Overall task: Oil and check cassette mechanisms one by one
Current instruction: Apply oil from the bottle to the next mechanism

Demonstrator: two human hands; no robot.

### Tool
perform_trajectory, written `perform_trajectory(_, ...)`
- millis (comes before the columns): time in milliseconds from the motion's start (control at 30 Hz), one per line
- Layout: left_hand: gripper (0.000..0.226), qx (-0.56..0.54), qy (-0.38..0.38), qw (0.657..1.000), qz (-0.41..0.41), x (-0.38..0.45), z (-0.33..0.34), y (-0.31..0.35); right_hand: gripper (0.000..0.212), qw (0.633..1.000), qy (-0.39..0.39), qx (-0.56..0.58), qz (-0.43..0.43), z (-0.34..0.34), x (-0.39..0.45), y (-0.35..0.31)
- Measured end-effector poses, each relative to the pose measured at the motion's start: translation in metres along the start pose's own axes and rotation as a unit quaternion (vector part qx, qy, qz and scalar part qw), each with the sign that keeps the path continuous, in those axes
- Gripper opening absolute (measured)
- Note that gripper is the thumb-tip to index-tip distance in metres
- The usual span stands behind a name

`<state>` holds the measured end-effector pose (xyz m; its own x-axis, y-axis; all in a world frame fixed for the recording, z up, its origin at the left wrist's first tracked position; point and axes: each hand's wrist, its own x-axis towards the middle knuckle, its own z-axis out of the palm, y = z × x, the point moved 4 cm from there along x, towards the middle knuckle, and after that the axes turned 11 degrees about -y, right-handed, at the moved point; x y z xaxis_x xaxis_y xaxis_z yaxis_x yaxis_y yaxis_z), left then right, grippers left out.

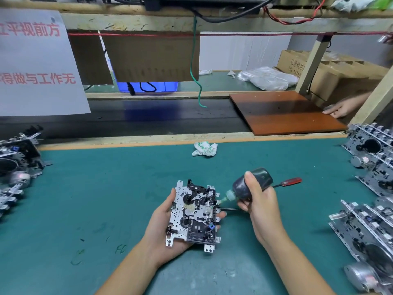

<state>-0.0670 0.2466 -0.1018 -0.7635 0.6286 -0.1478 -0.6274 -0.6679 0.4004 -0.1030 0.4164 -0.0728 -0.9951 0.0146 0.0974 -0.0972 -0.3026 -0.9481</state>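
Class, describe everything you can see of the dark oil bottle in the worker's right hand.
The oil bottle is small, dark and glossy, seemingly plastic, with a pale greenish cap and nozzle. It lies tilted, base up and to the right, nozzle pointing down-left at the right edge of the cassette mechanism. The right hand grips it, thumb on top. Whether oil is flowing cannot be seen.

Crumpled wrapper [204, 148] on green mat [106, 188]; brown board [282, 112] behind.

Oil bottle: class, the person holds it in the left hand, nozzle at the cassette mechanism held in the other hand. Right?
Not quite. The head view shows the oil bottle in the right hand; the left hand holds the cassette mechanism.
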Motion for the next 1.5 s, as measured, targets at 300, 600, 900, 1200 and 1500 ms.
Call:
perform_trajectory(300,0.066,0.002,0.008,1.000,-0.001,0.000,-0.002,0.001,0.030,1.000,-0.003,0.003,0.001,0.001,0.000,0.001)
perform_trajectory(600,0.066,0.019,0.021,1.000,0.006,0.000,-0.004,0.001,0.035,1.000,-0.022,0.006,0.022,0.001,-0.002,-0.001)
perform_trajectory(900,0.066,0.035,0.017,0.999,0.022,-0.001,-0.003,0.003,0.033,0.999,0.045,0.001,-0.025,-0.015,0.004,-0.010)
perform_trajectory(1200,0.071,0.084,-0.020,0.996,-0.002,-0.002,0.002,0.002,0.045,0.970,-0.052,-0.237,-0.017,-0.013,0.018,0.006)
perform_trajectory(1500,0.091,0.191,-0.030,0.968,-0.159,-0.007,0.008,0.001,0.052,0.686,-0.161,-0.677,-0.212,0.006,-0.038,-0.038)
